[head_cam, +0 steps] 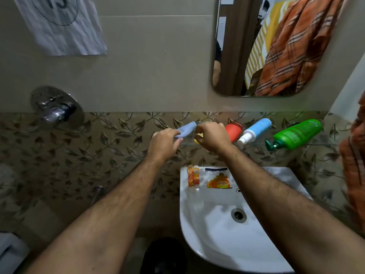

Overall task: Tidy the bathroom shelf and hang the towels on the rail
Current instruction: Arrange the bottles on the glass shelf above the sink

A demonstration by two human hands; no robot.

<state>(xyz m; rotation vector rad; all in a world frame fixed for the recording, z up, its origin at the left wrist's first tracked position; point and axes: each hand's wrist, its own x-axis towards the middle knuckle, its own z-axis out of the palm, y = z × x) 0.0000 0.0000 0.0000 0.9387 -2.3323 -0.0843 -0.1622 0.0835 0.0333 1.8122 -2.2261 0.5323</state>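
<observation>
Shelf of clear glass (316, 144) runs along the leaf-patterned tile band above the white ceramic basin (197, 234), and both hands work at its left end. A pale blue plastic bottle (186, 129) leans there, the left hand (164, 144) pinching its lower end, probably to set it straight. The right hand (212, 136) curls round a small yellow object (197, 139) (mostly hidden, so I cannot name it). Rightward stand a red cup (234, 131), a blue spray bottle (254, 131) and a green pump bottle (296, 134), all tilted. An orange checked towel (353, 171) hangs at the right edge, its rail out of view
</observation>
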